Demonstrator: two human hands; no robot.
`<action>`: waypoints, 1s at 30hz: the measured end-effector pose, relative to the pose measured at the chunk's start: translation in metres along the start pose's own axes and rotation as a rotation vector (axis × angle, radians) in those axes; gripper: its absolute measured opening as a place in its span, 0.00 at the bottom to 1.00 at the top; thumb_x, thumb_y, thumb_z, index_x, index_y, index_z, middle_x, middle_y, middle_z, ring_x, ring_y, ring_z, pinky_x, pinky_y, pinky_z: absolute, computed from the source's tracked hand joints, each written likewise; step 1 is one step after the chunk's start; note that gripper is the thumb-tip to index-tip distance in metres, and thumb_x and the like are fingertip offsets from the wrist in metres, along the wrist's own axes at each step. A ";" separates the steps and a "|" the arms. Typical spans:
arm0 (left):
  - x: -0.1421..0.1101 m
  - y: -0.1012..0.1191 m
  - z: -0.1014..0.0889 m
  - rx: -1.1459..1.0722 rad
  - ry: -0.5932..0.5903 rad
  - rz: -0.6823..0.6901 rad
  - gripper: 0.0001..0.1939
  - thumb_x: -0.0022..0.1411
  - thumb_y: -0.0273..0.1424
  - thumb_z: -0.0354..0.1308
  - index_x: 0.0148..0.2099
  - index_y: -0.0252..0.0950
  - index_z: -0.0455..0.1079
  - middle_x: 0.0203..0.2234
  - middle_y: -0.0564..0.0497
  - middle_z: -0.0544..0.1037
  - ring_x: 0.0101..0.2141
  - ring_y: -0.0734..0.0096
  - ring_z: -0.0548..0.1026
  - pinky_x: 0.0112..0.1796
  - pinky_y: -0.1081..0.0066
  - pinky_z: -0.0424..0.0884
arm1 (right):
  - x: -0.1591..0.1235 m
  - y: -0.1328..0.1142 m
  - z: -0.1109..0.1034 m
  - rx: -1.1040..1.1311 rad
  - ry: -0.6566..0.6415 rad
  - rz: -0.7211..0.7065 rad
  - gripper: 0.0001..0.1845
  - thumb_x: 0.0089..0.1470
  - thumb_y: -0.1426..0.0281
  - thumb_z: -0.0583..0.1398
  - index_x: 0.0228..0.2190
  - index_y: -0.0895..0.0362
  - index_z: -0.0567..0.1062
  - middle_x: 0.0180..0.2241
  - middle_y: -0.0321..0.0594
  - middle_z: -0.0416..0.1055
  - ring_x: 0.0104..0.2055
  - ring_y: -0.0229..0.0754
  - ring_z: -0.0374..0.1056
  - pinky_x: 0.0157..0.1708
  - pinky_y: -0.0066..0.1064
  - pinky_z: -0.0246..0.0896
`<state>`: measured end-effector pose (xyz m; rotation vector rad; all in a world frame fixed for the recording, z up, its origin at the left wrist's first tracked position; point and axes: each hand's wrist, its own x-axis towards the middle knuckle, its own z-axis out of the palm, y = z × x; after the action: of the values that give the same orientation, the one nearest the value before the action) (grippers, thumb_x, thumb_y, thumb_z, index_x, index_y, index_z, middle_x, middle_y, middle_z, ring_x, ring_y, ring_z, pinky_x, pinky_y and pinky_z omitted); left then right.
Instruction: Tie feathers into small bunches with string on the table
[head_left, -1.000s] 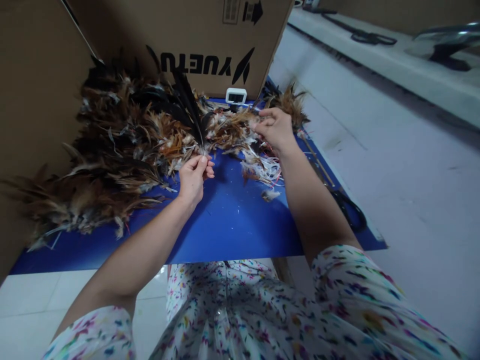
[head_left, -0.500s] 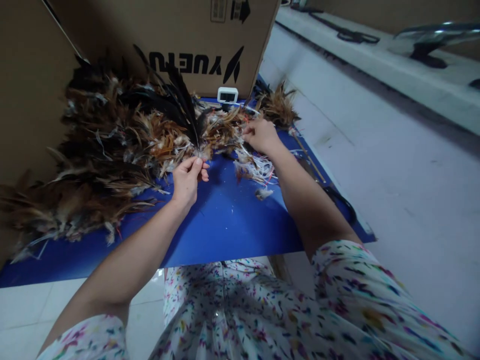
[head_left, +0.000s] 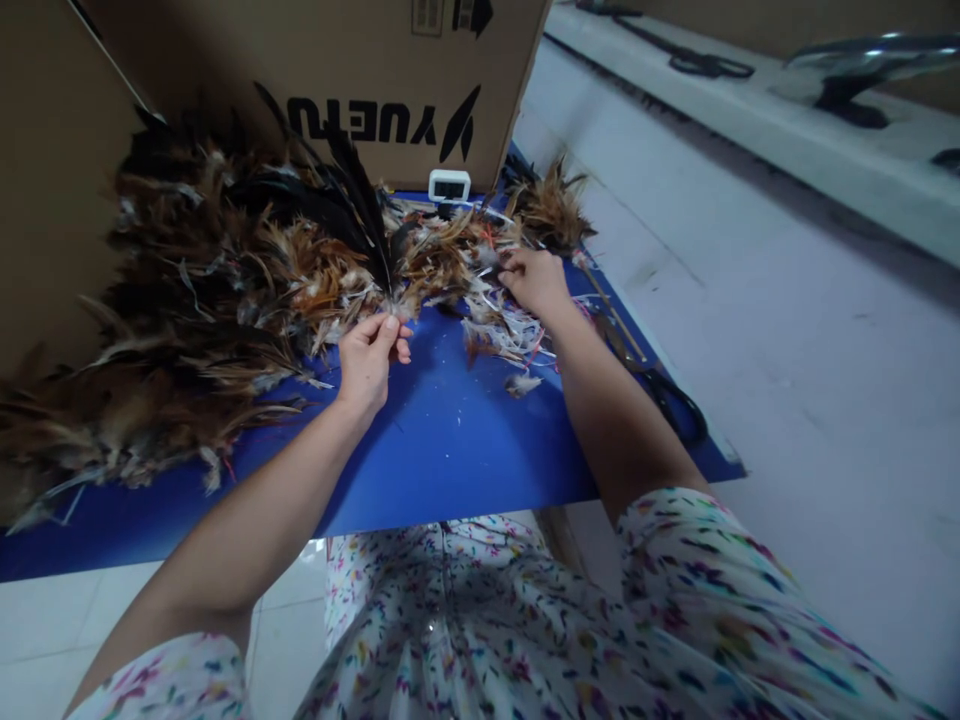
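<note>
My left hand (head_left: 366,365) is closed in a pinch on the pale, fluffy base of some long black feathers (head_left: 367,220), which stand upright above the fingertips. To the right, my right hand (head_left: 536,282) has its thumb and fingers pressed together beside a mound of small brown feathers (head_left: 442,250). A bit of grey-white fluff shows near those fingertips; whether they grip it is unclear. Just below lies a tangle of white quills (head_left: 506,325) with red ties. A large heap of brown and black feathers (head_left: 210,250) spreads to the left of both hands.
A cardboard box (head_left: 405,60) stands behind the feathers, with a small white digital clock (head_left: 449,185) before it. Scissors with black handles (head_left: 671,400) and a thin stick (head_left: 616,315) lie at the right of the blue tabletop (head_left: 450,440). A wall borders it.
My right hand has shifted slightly down, away from the brown feathers' red tie. My left hand keeps its pinch on the black feathers. The whole view has moved a little.
</note>
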<state>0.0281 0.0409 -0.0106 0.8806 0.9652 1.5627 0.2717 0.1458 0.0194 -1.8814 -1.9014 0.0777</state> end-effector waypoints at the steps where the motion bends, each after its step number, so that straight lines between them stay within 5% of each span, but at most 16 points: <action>1: 0.000 0.000 0.000 -0.001 0.002 0.000 0.10 0.58 0.33 0.69 0.31 0.32 0.75 0.21 0.54 0.77 0.15 0.84 0.66 0.17 0.80 0.66 | -0.001 0.002 -0.004 0.061 0.021 -0.010 0.12 0.51 0.73 0.62 0.38 0.61 0.83 0.36 0.46 0.80 0.41 0.50 0.75 0.45 0.38 0.66; 8: -0.001 0.001 0.002 0.044 -0.010 -0.030 0.09 0.58 0.32 0.68 0.31 0.31 0.75 0.22 0.53 0.78 0.15 0.85 0.67 0.18 0.81 0.66 | -0.035 0.009 -0.033 0.324 0.099 -0.102 0.10 0.49 0.74 0.62 0.34 0.61 0.82 0.26 0.39 0.75 0.29 0.39 0.67 0.34 0.32 0.60; 13: -0.007 0.001 0.005 0.070 -0.091 -0.069 0.09 0.56 0.33 0.70 0.31 0.31 0.76 0.20 0.53 0.77 0.15 0.84 0.67 0.18 0.80 0.66 | -0.073 -0.011 -0.041 0.517 -0.077 -0.140 0.06 0.49 0.72 0.64 0.30 0.60 0.81 0.25 0.37 0.73 0.28 0.37 0.66 0.31 0.31 0.59; 17: -0.016 0.001 0.007 0.151 -0.259 -0.106 0.16 0.51 0.41 0.72 0.30 0.31 0.77 0.20 0.52 0.77 0.15 0.82 0.68 0.18 0.78 0.66 | -0.095 -0.039 -0.029 0.895 -0.357 -0.153 0.19 0.46 0.60 0.69 0.37 0.59 0.79 0.26 0.35 0.72 0.27 0.36 0.66 0.29 0.29 0.62; 21: -0.021 -0.001 0.007 0.258 -0.428 -0.078 0.21 0.52 0.47 0.71 0.27 0.32 0.76 0.14 0.53 0.73 0.14 0.79 0.68 0.20 0.76 0.66 | -0.107 -0.060 -0.014 1.093 -0.406 -0.139 0.26 0.40 0.50 0.72 0.30 0.58 0.76 0.24 0.34 0.70 0.25 0.34 0.62 0.25 0.28 0.59; 30: -0.025 -0.003 0.006 0.299 -0.466 -0.150 0.21 0.51 0.47 0.71 0.34 0.31 0.79 0.15 0.52 0.74 0.15 0.75 0.70 0.19 0.74 0.69 | -0.113 -0.053 -0.008 0.991 -0.329 -0.196 0.24 0.50 0.48 0.66 0.28 0.59 0.76 0.23 0.35 0.70 0.23 0.34 0.62 0.26 0.29 0.57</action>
<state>0.0395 0.0176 -0.0123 1.2814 0.9077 1.0327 0.2203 0.0317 0.0133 -1.0345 -1.7145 1.0969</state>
